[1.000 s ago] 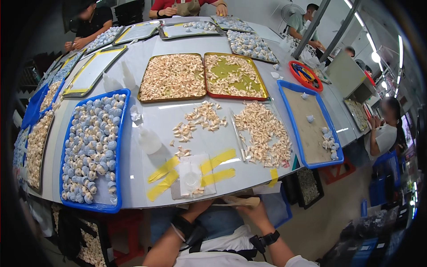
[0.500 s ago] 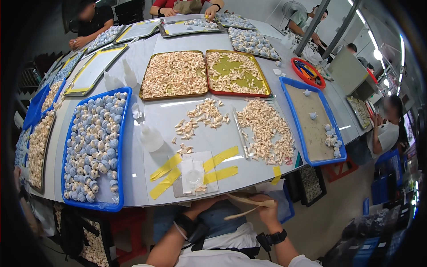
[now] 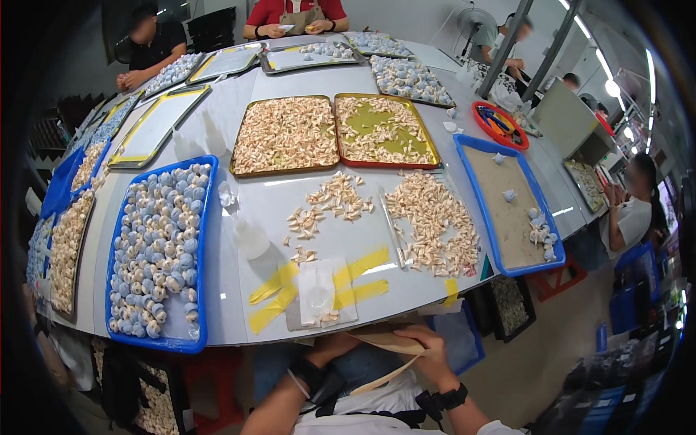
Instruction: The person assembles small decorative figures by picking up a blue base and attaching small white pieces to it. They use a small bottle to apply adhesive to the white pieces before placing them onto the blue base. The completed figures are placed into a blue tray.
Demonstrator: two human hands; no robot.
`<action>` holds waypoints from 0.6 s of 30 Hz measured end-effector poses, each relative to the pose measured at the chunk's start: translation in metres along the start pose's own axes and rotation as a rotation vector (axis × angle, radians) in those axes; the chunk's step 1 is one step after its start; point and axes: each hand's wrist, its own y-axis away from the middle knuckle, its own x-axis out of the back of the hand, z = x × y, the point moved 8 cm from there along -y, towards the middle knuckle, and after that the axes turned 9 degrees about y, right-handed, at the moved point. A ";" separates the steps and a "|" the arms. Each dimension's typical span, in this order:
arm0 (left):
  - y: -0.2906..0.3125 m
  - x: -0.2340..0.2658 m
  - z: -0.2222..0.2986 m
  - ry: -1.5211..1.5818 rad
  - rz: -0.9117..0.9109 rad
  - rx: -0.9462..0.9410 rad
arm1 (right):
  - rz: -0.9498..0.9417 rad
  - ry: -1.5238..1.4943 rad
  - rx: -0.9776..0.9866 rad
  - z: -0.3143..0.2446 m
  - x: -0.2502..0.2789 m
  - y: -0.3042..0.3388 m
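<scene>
Below the table's front edge, my right hand [image 3: 429, 354] is closed round a long, pale beige strip [image 3: 395, 342] that looks like cloth. One loose length of it hangs down toward my lap, and the upper part stretches across to my left hand [image 3: 335, 348]. My left fingers are hidden by the table edge and the strip, so their grip does not show. Just above my hands, a small clear round dish [image 3: 317, 298] sits on a white pad [image 3: 348, 310] held by yellow tape [image 3: 360, 262]. A few small cream pieces [image 3: 328, 317] lie at the pad's front.
Loose cream pieces [image 3: 435, 225] are heaped behind the pad, with two trays of them [image 3: 286, 134] beyond. Blue-and-cream balls fill a blue tray [image 3: 205, 290] at left; another blue tray [image 3: 495, 239] stands right. A squeeze bottle [image 3: 250, 239] is near the left tray. Co-workers sit around.
My right hand has shifted slightly left, and the strip now shows broader between my hands. The whole view has tilted a little. Across the table, a co-worker's hands have lifted off a tray.
</scene>
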 end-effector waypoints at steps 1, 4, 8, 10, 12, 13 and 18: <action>0.004 -0.002 -0.008 0.033 -0.043 0.098 | -0.057 0.019 0.024 -0.001 -0.001 0.000; 0.013 -0.003 -0.018 -0.031 -0.053 0.123 | 0.059 0.066 -0.026 0.018 -0.002 0.005; 0.006 -0.006 -0.010 -0.108 -0.132 0.183 | 0.071 -0.054 -0.113 0.029 -0.005 0.011; 0.004 -0.007 -0.010 -0.162 -0.205 0.259 | 0.084 -0.156 -0.123 0.037 -0.007 0.012; 0.010 -0.022 -0.044 -0.129 -0.230 0.217 | 0.102 -0.171 -0.105 0.042 -0.008 0.012; 0.009 -0.025 -0.044 -0.109 -0.244 0.190 | 0.113 -0.174 -0.097 0.045 -0.008 0.013; -0.003 -0.022 0.001 0.025 -0.249 0.118 | 0.212 -0.248 -0.213 0.068 -0.005 0.024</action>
